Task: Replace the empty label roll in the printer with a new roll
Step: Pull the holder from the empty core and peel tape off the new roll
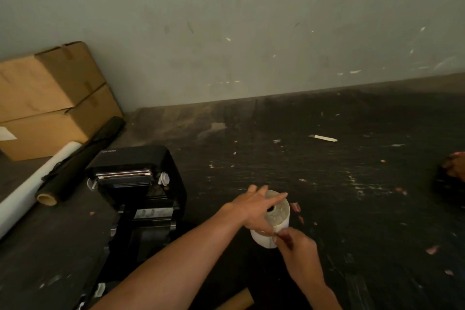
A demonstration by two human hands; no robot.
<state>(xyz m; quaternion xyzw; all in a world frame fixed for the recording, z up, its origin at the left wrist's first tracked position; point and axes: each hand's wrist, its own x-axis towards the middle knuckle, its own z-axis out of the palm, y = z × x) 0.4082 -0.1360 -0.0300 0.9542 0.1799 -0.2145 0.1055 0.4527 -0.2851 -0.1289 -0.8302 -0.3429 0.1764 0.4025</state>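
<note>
On the scuffed worktop (327, 184), beside the black printer (141, 184) with its blurred logo, our left grip (254, 206) rests open-fingered on the white cylindrical label roll (280, 218), and our right grip (297, 246) pinches its paper edge.

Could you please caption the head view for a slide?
Left hand steadies the white label roll while the right hand pinches its outer edge, beside the black printer.

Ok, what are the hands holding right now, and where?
The label roll: the left hand presses flat on its top end; the right hand pinches its near side, probably the loose outer edge.
</note>
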